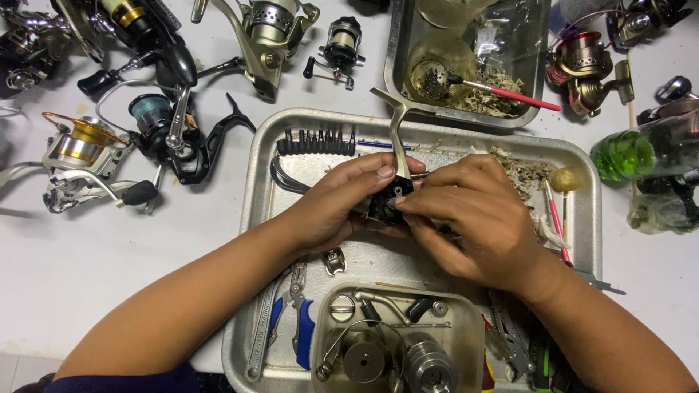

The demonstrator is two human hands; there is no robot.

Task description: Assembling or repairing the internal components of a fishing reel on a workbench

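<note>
My left hand point(342, 204) and my right hand point(477, 218) meet over a large metal tray point(255, 196). Between them they grip a dark fishing reel body point(386, 207) whose pale metal foot point(397, 127) sticks up and away from me. My left thumb lies across the top of the reel body. Fingertips of my right hand pinch at its right side; what they touch is hidden.
A black bit holder point(317, 142) lies at the tray's back left. Blue-handled pliers point(298, 320) and a container of reel parts point(397, 342) sit near me. Several fishing reels point(87, 156) crowd the left. A second tray point(473, 58) with a red brush stands behind; a green bottle point(630, 154) is right.
</note>
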